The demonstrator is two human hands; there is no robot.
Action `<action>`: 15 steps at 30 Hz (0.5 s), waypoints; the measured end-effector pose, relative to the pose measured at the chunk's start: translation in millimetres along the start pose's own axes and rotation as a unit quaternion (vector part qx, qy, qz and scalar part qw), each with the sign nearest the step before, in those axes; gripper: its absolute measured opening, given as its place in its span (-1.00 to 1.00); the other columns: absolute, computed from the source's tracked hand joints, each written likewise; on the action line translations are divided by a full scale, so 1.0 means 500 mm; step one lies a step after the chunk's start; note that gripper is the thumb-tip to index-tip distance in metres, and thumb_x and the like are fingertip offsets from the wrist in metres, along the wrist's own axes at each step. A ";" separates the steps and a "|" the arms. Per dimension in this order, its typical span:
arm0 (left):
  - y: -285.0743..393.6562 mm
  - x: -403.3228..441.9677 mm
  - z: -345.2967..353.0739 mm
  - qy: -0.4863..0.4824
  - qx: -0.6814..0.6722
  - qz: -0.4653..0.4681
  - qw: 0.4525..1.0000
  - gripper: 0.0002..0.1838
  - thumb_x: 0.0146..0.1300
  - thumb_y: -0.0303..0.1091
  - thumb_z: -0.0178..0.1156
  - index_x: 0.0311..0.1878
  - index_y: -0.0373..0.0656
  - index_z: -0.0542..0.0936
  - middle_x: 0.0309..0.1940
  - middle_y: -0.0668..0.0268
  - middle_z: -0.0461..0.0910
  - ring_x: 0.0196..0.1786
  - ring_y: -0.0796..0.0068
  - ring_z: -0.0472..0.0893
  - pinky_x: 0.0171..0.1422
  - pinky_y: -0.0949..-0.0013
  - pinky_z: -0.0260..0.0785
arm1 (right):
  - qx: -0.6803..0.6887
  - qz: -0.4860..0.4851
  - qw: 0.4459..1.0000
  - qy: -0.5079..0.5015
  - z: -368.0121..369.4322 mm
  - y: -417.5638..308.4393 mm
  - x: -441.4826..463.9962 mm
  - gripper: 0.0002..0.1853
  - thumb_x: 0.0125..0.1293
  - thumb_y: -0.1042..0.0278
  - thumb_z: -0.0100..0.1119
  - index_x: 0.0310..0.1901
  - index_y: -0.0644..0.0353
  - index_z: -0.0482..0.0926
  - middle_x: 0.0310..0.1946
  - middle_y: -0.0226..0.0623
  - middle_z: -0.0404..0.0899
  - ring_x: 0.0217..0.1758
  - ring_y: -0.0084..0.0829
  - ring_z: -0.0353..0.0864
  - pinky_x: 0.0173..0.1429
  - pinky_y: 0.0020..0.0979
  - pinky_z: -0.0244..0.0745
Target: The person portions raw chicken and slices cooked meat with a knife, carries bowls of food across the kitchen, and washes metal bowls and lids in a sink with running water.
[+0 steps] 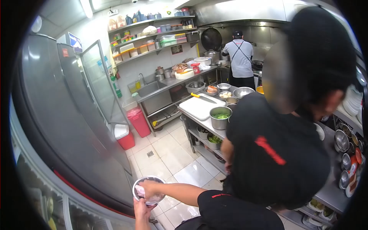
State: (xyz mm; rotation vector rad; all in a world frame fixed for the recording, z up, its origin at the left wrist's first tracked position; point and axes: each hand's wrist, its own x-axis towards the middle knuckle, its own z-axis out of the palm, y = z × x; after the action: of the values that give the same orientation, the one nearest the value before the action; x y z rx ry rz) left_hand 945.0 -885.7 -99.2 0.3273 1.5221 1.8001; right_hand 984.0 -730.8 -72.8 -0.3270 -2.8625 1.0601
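Observation:
A round metal bowl [160, 180] with a pale rim is low in front of me, above the tiled floor. My left hand [143, 210] is closed on its near side, the thumb up at the rim. From the right, my right hand [150, 188] reaches down into the bowl. Its fingers are curled around a pale pinkish, soft-looking piece [140, 191], too small to identify. The hand and the rim hide part of the bowl's contents.
A co-worker in black [280, 153] stands close on my right; another person [238, 53] faces the stove. A steel table carries a white cutting board [193, 107], a yellow-handled knife [205, 98] and a pot of greens [220, 117]. Tall refrigerators [65, 115] line the left.

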 end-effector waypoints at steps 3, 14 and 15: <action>0.025 0.155 0.012 -0.045 -0.005 -0.030 0.999 -0.42 0.27 -0.56 -0.17 0.37 0.05 0.17 0.20 0.00 0.42 -0.09 -0.03 0.67 -0.32 0.01 0.67 | -0.026 0.052 0.994 0.095 -0.051 0.060 0.102 -0.30 -0.05 0.04 0.47 0.10 0.26 0.50 0.08 0.14 0.54 0.12 0.03 0.60 0.17 -0.09 0.52; 0.163 0.587 0.445 -0.326 0.101 -0.042 0.939 -0.39 0.18 -0.60 -0.11 0.34 0.01 0.25 0.15 0.09 0.47 -0.03 0.10 0.65 -0.25 0.06 0.67 | -0.064 0.332 0.916 0.216 -0.413 0.361 0.154 -0.11 -0.10 -0.03 0.48 0.19 0.32 0.30 0.09 0.13 0.50 0.18 0.04 0.55 0.19 -0.08 0.51; 0.164 0.616 0.499 -0.343 0.100 -0.042 0.933 -0.39 0.19 -0.61 -0.11 0.35 0.00 0.24 0.12 0.10 0.50 -0.08 0.15 0.68 -0.30 0.14 0.69 | -0.069 0.351 0.904 0.234 -0.455 0.398 0.147 -0.13 -0.11 -0.03 0.49 0.17 0.29 0.31 0.08 0.11 0.50 0.18 0.04 0.54 0.17 -0.07 0.52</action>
State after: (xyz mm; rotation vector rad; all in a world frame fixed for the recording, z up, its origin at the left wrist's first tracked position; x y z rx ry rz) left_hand 856.6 -495.1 -38.4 0.8756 1.1786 1.2610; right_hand 978.8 -422.8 -29.7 -1.4776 -2.3940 0.6869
